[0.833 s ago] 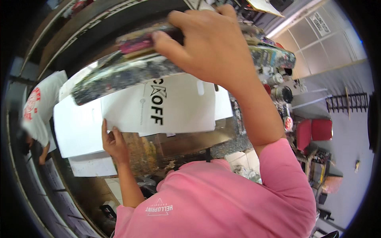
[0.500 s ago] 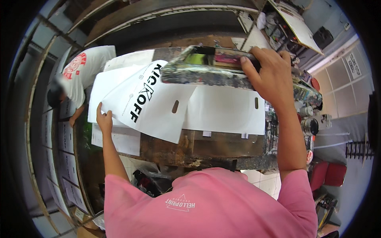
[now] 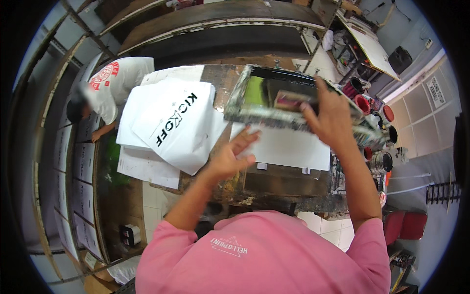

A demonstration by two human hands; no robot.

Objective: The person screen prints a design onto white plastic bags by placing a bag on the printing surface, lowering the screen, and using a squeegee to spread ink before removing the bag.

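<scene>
Room: dark metal shelf racks (image 3: 220, 15) run along the far side and the left; grey walls stand at right, with a red padded chair (image 3: 405, 221) below.
Worktable: a worn, stained brown wooden table (image 3: 223, 84) crosses the middle.
Co-worker: a person in a white shirt (image 3: 132, 68) bends beside its left end.
Printing frame: a paint-smeared rectangular frame (image 3: 268, 117) lies over the table's far right half; whether it touches what lies below is unclear.
Pile: white flat bags with black lettering (image 3: 171, 127) rest on the table's left, overlapping unevenly.
Blank piece: a smooth white sheet (image 3: 289, 149) shows under the frame's near rim, its far part covered.
Open room: brown wood shows between pile and frame, and along the near edge.
Right hand: at the frame's right side (image 3: 333, 117), thumb and forefinger apart; blur leaves any grip uncertain.
Left hand: blurred, held before the frame's near left corner (image 3: 229, 159), fingers apart, holding nothing.
Block: a magenta-stained block (image 3: 289, 100) sits inside the frame, partly hidden.
</scene>
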